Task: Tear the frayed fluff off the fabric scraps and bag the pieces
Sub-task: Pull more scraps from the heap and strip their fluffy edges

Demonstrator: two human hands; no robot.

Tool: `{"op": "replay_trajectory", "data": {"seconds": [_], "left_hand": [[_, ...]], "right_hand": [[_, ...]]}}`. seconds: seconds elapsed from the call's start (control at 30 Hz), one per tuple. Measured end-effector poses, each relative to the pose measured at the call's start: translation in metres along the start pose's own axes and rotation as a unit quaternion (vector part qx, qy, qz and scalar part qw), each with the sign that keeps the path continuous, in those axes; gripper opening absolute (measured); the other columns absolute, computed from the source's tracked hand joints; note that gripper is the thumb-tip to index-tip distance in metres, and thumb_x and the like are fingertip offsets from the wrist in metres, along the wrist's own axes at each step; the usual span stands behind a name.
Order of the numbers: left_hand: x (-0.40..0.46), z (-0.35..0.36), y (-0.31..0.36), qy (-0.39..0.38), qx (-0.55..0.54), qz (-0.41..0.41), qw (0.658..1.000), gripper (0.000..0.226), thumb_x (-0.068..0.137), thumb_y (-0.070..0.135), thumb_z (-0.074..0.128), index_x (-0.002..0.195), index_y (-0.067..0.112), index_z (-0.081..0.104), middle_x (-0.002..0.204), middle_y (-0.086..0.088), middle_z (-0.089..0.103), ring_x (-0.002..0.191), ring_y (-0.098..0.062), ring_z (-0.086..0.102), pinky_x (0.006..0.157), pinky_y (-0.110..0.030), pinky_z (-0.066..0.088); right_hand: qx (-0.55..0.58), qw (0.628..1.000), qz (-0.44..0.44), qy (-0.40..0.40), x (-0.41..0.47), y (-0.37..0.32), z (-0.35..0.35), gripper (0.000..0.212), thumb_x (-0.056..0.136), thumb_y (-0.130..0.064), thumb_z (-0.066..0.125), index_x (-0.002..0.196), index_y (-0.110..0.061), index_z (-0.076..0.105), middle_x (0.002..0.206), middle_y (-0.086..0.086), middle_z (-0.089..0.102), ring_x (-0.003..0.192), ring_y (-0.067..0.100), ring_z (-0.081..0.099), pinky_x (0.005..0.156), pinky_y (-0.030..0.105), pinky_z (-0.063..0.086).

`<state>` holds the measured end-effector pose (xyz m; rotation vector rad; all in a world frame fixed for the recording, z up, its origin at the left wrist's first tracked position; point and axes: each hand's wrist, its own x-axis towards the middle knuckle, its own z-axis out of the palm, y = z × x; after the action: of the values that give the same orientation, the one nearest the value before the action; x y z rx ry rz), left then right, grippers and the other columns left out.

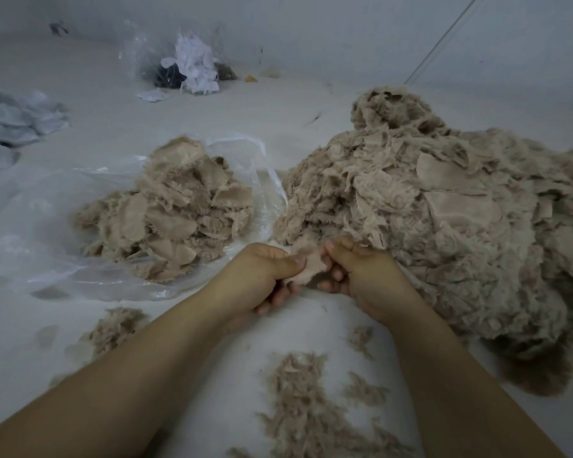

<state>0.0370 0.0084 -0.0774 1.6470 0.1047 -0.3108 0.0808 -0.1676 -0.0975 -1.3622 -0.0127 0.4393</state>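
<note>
Now, step in hand: the person is working one tan fabric scrap [306, 267] between both hands, probably about to pull fluff from its edge
Left hand [265, 276]: is pinching the scrap's left side, thumb on top and fingers curled beneath; the grip is likely steadying the piece
Right hand [358, 272]: is pinching the opposite side the same way; the two hands are nearly touching, so any pull would be short
Big heap [444, 219]: is lying just right of the hands, within easy reach; apparently scraps awaiting cleaning
Plastic bag [47, 206]: is lying open to the left; a smaller pile [176, 206] is sitting at its mouth, probably finished pieces
Loose fluff [305, 391]: is scattered on the white surface [212, 110] between the forearms, likely dropped where it is torn off
Progress: judging by the heap, much is remaining
</note>
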Motion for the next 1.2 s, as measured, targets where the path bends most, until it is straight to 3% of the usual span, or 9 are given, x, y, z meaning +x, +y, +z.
{"op": "replay_trajectory", "data": {"seconds": [0.17,0.33,0.47,0.63,0.73,0.87,0.93,1.03,1.2], "left_hand": [[0.001,-0.006,-0.004,0.005,0.035,0.007,0.999,0.05,0.096,0.039,0.058,0.052,0.016,0.062,0.039,-0.005,0.042,0.029,-0.013,0.027,0.034,-0.015,0.02],[0.012,-0.009,0.006,0.107,-0.132,0.065,0.983,0.047,0.098,0.033,0.058,0.053,0.018,0.056,0.042,-0.002,0.037,0.031,-0.011,0.024,0.036,-0.015,0.016],[0.03,-0.032,0.032,0.241,-0.263,0.171,0.918,0.052,0.087,0.059,0.055,0.089,0.008,0.063,0.059,-0.002,0.053,0.035,-0.013,0.038,0.036,-0.018,0.025],[0.049,-0.015,0.013,0.235,-0.035,0.096,0.967,0.019,0.094,0.013,0.063,0.076,0.012,0.058,0.061,-0.006,0.052,0.036,-0.015,0.042,0.037,-0.019,0.03],[0.061,-0.004,0.002,0.239,0.126,0.105,0.957,0.016,0.089,0.013,0.071,0.095,0.017,0.056,0.072,-0.006,0.057,0.054,-0.022,0.056,0.05,-0.031,0.048],[0.064,0.0,-0.002,0.236,0.21,0.102,0.943,0.025,0.089,0.01,0.067,0.07,-0.001,0.055,0.067,-0.03,0.061,0.061,-0.042,0.063,0.057,-0.05,0.055],[0.055,0.006,-0.006,0.206,0.208,0.133,0.947,0.02,0.088,0.006,0.066,0.071,-0.001,0.056,0.066,-0.025,0.061,0.063,-0.039,0.063,0.056,-0.046,0.053],[0.038,0.015,-0.013,0.145,0.268,0.198,0.932,0.022,0.085,0.003,0.064,0.068,0.014,0.059,0.065,0.0,0.057,0.059,-0.01,0.055,0.056,-0.026,0.045],[0.024,0.02,-0.013,0.099,0.32,0.275,0.901,0.035,0.08,-0.008,0.061,0.06,0.018,0.049,0.066,0.009,0.044,0.062,-0.003,0.044,0.058,-0.017,0.036]], "right_hand": [[-0.112,0.991,-0.017,-0.072,-0.003,-0.004,0.0,0.034,0.074,-0.051,0.078,0.065,-0.019,0.07,0.064,0.006,0.059,0.054,0.006,0.055,0.059,0.024,0.054],[-0.133,0.99,-0.012,-0.05,0.002,-0.003,-0.002,0.03,0.09,-0.007,0.067,0.063,-0.018,0.074,0.058,0.001,0.058,0.048,0.004,0.049,0.057,0.022,0.054],[-0.115,0.993,-0.006,-0.029,0.001,-0.003,-0.001,0.03,0.094,-0.007,0.062,0.068,-0.016,0.075,0.057,-0.002,0.059,0.049,0.004,0.049,0.058,0.022,0.055],[-0.095,0.995,-0.008,-0.041,0.0,-0.005,0.001,0.026,0.098,-0.01,0.056,0.078,-0.014,0.072,0.059,-0.004,0.057,0.05,0.003,0.047,0.06,0.022,0.055],[-0.099,0.994,-0.018,-0.052,-0.001,-0.005,0.0,0.017,0.099,-0.012,0.055,0.087,-0.011,0.067,0.059,-0.006,0.057,0.049,0.002,0.044,0.06,0.021,0.055],[-0.093,0.993,-0.038,-0.068,-0.001,-0.005,0.002,0.013,0.098,-0.012,0.056,0.1,-0.019,0.067,0.061,-0.004,0.054,0.05,0.001,0.046,0.058,0.021,0.054],[-0.089,0.992,-0.044,-0.085,-0.001,-0.006,0.001,0.022,0.098,-0.016,0.058,0.109,-0.033,0.068,0.062,-0.002,0.051,0.053,0.001,0.048,0.058,0.022,0.053],[-0.102,0.988,-0.045,-0.105,-0.001,-0.007,0.0,0.032,0.1,-0.021,0.055,0.115,-0.047,0.064,0.061,-0.004,0.049,0.056,0.0,0.048,0.058,0.022,0.053],[-0.085,0.994,-0.011,-0.061,0.001,-0.006,0.004,0.025,0.104,-0.022,0.044,0.116,-0.034,0.063,0.057,-0.005,0.051,0.05,0.0,0.051,0.051,0.018,0.05]]}}
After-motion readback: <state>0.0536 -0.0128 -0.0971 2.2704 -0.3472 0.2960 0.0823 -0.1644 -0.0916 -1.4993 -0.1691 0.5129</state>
